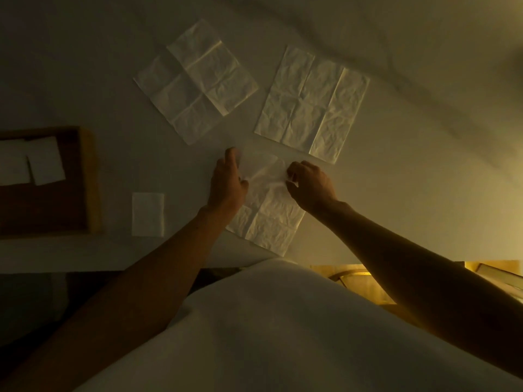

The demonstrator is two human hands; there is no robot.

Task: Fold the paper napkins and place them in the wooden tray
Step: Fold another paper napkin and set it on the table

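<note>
One wrinkled, grid-creased white napkin (268,219).

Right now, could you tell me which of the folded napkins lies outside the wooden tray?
The small folded napkin lying alone on the table, just right of the wooden tray; the other two folded napkins sit inside the tray.

The wooden tray (90,179) at the left edge of the table (396,193) is cut off by the frame. The left hand (226,185) covers the left edge of the nearest napkin (268,219); its grip is indeterminate. The far portion of this napkin is motion-blurred.
</note>
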